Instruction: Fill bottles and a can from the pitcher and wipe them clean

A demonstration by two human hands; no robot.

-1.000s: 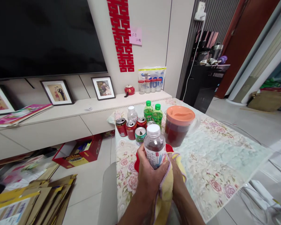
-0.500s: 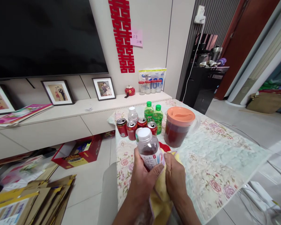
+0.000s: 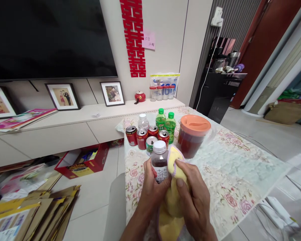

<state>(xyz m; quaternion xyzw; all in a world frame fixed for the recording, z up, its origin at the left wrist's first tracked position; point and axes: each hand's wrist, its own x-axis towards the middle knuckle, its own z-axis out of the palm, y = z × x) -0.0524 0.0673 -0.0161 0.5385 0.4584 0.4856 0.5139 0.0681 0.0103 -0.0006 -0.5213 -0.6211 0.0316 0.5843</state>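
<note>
My left hand point(image 3: 153, 189) is wrapped round a clear plastic bottle point(image 3: 159, 160) with a white cap and a printed label, held upright above the near part of the table. My right hand point(image 3: 194, 194) grips a yellow cloth point(image 3: 175, 197) with a purple edge, whose top fold rests against the bottle's right side. Just beyond the bottle stand a green-and-white can point(image 3: 151, 146), several red cans point(image 3: 141, 139), two green-capped bottles point(image 3: 170, 129) and another white-capped bottle point(image 3: 143, 122). A pitcher point(image 3: 192, 139) of dark liquid with an orange lid stands to their right.
A flowered cloth covers the table point(image 3: 225, 180). Behind it, a long cabinet point(image 3: 85, 115) carries framed photos and red-lidded jars point(image 3: 162, 93). On the floor at left lie a red box point(image 3: 82, 160) and flattened cardboard point(image 3: 47, 214).
My right hand has brought the yellow cloth up against the bottle's side. The bottle has turned and sits more upright, and the green-and-white can shows more fully behind it.
</note>
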